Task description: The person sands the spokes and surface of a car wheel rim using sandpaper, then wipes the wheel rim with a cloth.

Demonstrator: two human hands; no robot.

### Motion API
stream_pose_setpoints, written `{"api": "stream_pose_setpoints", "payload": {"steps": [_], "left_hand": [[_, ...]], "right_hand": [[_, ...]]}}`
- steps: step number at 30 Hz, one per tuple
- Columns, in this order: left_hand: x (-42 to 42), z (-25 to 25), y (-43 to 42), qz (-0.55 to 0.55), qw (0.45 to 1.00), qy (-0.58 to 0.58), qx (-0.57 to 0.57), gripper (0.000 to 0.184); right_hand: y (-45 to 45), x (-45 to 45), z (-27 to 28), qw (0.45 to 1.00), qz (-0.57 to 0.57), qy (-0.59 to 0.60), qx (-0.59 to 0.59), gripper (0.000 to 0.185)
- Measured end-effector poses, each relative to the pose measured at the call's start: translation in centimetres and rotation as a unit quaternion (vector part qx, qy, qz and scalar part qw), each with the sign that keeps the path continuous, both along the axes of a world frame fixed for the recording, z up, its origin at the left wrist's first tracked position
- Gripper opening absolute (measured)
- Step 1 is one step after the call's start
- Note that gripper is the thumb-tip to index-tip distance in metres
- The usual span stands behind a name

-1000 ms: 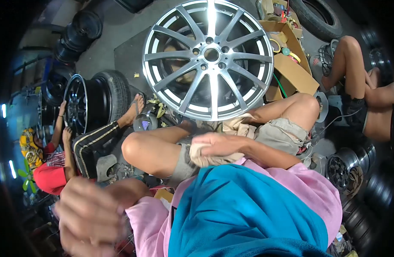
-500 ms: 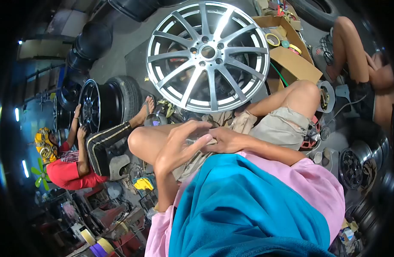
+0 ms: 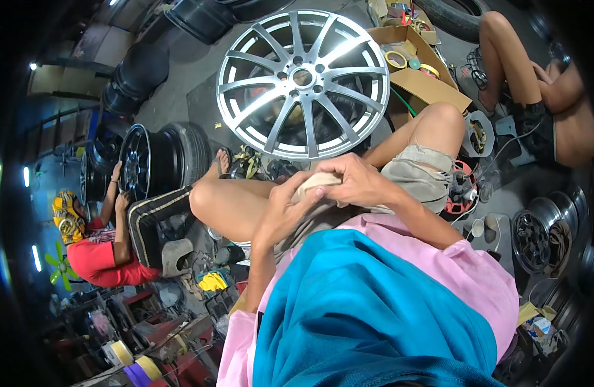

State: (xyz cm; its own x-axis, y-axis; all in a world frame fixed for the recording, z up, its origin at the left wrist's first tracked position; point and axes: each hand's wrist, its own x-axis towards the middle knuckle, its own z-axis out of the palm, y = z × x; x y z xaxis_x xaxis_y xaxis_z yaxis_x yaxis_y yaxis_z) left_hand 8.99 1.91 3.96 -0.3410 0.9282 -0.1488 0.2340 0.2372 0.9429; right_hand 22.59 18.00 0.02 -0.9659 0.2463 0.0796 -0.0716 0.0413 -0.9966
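Both of my hands meet over my lap, gripping a bunched beige cloth [image 3: 318, 184]. My left hand [image 3: 285, 204] has its fingers and thumb closed on the cloth's near left side. From the other side my right hand [image 3: 361, 182] pinches it, fingers curled over the top. Beyond my knees lies a silver multi-spoke wheel rim [image 3: 301, 106], face up, apart from both hands. What the rim rests on is mostly hidden beneath it.
An open cardboard box [image 3: 432, 80] with tape rolls stands right of the rim. At left, a person in a red shirt [image 3: 107, 258] holds a black wheel [image 3: 139, 161] beside a tyre [image 3: 190, 148]. Another person's bent leg [image 3: 513, 61] is at right. A white bucket [image 3: 481, 134] stands near my knee.
My hands have come together on the beige cloth, now lifted between them; earlier my left hand was spread open. The view has shifted slightly.
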Motion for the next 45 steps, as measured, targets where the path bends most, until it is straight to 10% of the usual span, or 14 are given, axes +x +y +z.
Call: {"api": "stream_pose_setpoints", "payload": {"steps": [14,20,30,32,45], "left_hand": [[-0.6,4.7,-5.1,0.044,0.982,-0.063,0.171,0.026],[0.9,5.1,-6.7,0.134,0.985,-0.085,0.069,0.023],[1.0,4.5,-4.8,0.208,0.927,-0.223,0.218,0.021],[0.2,4.7,-4.8,0.215,0.921,-0.23,0.228,0.019],[-2.9,2.6,-5.8,0.252,0.898,-0.283,0.225,0.013]], "right_hand": [[1.5,1.9,1.2,0.98,0.194,-0.011,0.031,0.027],[2.2,3.5,2.0,0.968,0.212,0.113,0.069,0.033],[4.6,4.0,3.2,0.926,0.164,0.061,-0.333,0.043],[2.5,2.3,3.4,0.933,0.012,0.021,-0.36,0.045],[1.7,0.6,-0.9,0.923,0.187,-0.109,-0.319,0.049]]}}
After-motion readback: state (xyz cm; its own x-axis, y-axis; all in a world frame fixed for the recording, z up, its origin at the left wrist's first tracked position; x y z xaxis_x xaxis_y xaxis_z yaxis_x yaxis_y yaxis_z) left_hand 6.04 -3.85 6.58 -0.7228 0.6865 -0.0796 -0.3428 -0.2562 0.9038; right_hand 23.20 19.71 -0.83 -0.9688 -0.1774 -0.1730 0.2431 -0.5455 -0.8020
